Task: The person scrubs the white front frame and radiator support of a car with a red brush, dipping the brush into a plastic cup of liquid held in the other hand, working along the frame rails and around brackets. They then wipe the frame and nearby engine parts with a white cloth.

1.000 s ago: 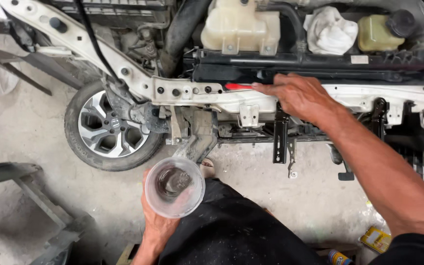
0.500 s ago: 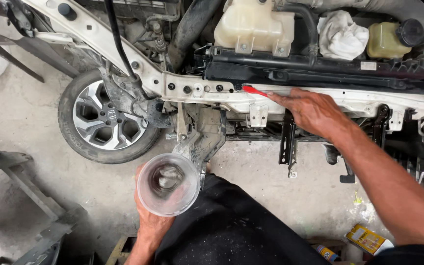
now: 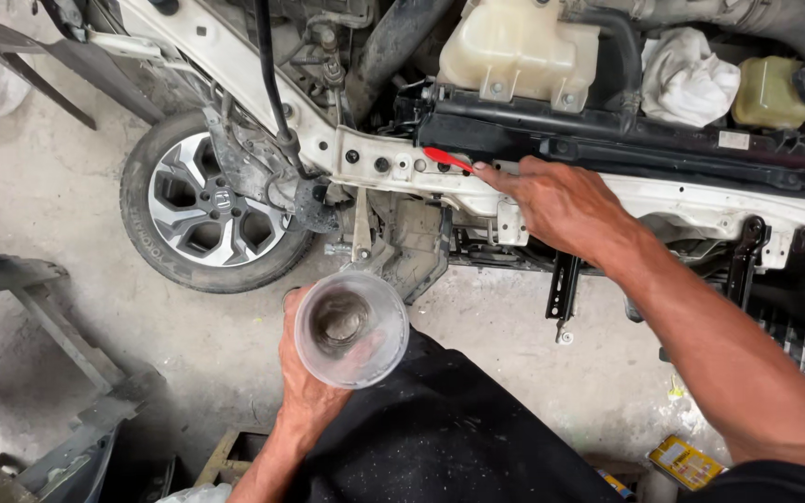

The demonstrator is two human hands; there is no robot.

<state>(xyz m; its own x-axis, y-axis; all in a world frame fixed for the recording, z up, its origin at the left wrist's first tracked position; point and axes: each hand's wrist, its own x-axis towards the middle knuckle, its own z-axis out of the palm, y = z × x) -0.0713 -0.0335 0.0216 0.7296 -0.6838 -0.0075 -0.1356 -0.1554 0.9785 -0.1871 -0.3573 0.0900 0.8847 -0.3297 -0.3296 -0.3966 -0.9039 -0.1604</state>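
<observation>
My left hand [image 3: 307,382] grips a clear plastic cup [image 3: 351,328], held upright below the car's front, with dark residue at its bottom. My right hand [image 3: 561,200] reaches to the white front crossmember [image 3: 393,166] of the stripped car and holds a thin red-handled tool [image 3: 446,159], its tip against the bracket holes. Both hands are apart, the cup lower left of the tool.
An alloy wheel with tyre [image 3: 207,210] stands at left. Above the crossmember sit a pale coolant tank [image 3: 514,47], a white rag [image 3: 687,79] and a yellowish reservoir [image 3: 775,91]. A grey metal frame [image 3: 58,354] lies on the concrete floor at left; yellow packets [image 3: 684,461] lie at lower right.
My right hand and the red tool have shifted left along the crossmember. The cup stays in my left hand, held in much the same place.
</observation>
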